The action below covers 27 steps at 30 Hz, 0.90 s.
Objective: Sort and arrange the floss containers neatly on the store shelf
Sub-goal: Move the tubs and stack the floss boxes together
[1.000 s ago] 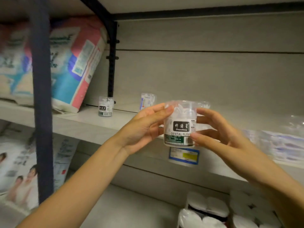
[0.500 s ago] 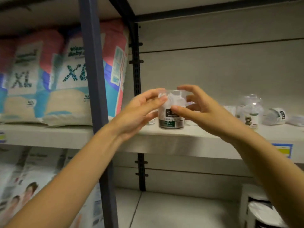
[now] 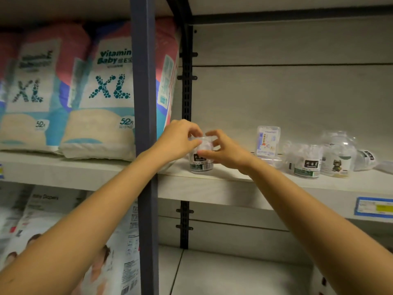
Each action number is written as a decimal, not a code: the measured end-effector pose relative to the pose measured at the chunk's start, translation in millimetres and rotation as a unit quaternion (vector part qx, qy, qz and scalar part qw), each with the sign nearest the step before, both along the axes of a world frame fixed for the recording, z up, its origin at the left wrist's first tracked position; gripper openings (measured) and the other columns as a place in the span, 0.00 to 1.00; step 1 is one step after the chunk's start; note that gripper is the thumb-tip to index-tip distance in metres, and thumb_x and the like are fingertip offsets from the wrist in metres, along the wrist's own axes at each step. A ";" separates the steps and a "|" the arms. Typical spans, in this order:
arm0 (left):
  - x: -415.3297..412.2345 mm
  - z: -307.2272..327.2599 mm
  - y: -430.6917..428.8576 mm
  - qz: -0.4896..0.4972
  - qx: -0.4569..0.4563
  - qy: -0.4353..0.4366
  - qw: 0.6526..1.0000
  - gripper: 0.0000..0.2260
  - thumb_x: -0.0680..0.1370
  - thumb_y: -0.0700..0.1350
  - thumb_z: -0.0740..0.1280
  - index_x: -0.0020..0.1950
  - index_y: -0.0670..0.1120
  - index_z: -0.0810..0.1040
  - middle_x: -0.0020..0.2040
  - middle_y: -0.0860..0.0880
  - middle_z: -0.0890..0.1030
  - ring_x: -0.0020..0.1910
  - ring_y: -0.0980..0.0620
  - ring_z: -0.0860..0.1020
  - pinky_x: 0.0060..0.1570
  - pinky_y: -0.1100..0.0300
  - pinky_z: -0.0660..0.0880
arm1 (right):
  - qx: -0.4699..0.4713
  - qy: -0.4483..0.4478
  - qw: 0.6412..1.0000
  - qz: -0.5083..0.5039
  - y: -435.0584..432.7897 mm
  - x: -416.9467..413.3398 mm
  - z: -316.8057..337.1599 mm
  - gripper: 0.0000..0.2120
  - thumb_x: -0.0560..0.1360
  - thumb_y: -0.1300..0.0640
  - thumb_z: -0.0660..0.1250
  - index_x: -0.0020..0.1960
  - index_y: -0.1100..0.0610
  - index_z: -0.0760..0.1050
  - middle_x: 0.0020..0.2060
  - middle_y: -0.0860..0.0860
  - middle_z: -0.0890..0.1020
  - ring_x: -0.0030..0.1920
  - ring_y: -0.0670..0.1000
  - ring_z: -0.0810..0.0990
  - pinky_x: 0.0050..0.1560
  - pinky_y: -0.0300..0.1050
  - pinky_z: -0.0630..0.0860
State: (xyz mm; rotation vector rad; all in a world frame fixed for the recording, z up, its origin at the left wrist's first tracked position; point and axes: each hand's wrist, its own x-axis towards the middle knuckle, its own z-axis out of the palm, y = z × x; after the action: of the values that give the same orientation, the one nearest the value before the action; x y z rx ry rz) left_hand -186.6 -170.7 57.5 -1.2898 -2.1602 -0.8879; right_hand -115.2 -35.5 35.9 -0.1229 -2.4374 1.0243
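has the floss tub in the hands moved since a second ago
Yes. The floss tub went from mid-air in front of the shelf edge down onto it.

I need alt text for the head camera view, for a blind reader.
Both hands, left hand and right hand, hold a clear floss container standing on the shelf; more containers stand to its right.

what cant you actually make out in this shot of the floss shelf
- Head view: the top of the floss container is hidden by the left hand and right hand.
- Its label's small print is blurred; part is behind the right hand's fingers.
- The price tag on the shelf edge is cut off by the right frame edge, text unreadable.
- The lying container at far right is too blurred to identify.
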 end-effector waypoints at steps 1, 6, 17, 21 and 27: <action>-1.7 -0.8 0.2 0.003 -0.003 0.000 1.000 0.11 0.75 0.43 0.69 0.56 0.46 0.80 0.53 0.48 0.82 0.53 0.51 0.78 0.57 0.53 0.76 | 0.000 -0.002 1.000 0.000 -0.3 -2.3 -2.1 0.30 0.72 0.52 0.70 0.70 0.54 0.60 0.60 0.58 0.73 0.58 0.57 0.77 0.58 0.55 0.76; -9.5 -2.5 -2.0 0.025 -0.016 0.027 0.999 0.12 0.74 0.44 0.69 0.58 0.47 0.80 0.56 0.49 0.81 0.57 0.51 0.75 0.59 0.53 0.74 | 0.083 0.033 0.996 -0.008 4.7 -2.8 -3.9 0.27 0.75 0.53 0.65 0.72 0.53 0.61 0.67 0.54 0.71 0.60 0.54 0.76 0.60 0.50 0.74; -22.8 -1.6 13.0 0.090 -0.020 0.057 0.994 0.11 0.74 0.43 0.70 0.56 0.47 0.82 0.54 0.44 0.81 0.51 0.44 0.77 0.54 0.50 0.76 | 0.283 0.083 0.951 -0.090 15.3 -20.0 2.7 0.17 0.75 0.51 0.65 0.63 0.51 0.73 0.60 0.49 0.79 0.57 0.51 0.78 0.56 0.50 0.75; -19.2 -1.9 15.0 0.101 -0.024 0.052 0.993 0.12 0.74 0.44 0.69 0.57 0.47 0.81 0.56 0.46 0.81 0.54 0.46 0.77 0.54 0.53 0.75 | 0.288 0.075 0.950 -0.093 13.7 -18.4 1.3 0.18 0.76 0.51 0.63 0.66 0.51 0.71 0.63 0.51 0.77 0.61 0.53 0.76 0.59 0.51 0.73; 22.0 -13.1 21.2 0.014 0.127 0.084 0.988 0.08 0.74 0.46 0.68 0.53 0.48 0.79 0.50 0.52 0.81 0.47 0.52 0.78 0.48 0.57 0.75 | 0.188 0.155 0.965 -0.094 15.1 41.9 6.1 0.09 0.75 0.59 0.65 0.54 0.56 0.77 0.44 0.51 0.82 0.44 0.50 0.81 0.50 0.44 0.77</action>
State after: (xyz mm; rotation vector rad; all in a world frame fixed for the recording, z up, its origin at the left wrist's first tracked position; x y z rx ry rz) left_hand -164.6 -149.5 44.4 -1.1611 -1.8636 -0.9709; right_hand -73.4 -20.4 42.0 -0.0589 -2.2333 0.4482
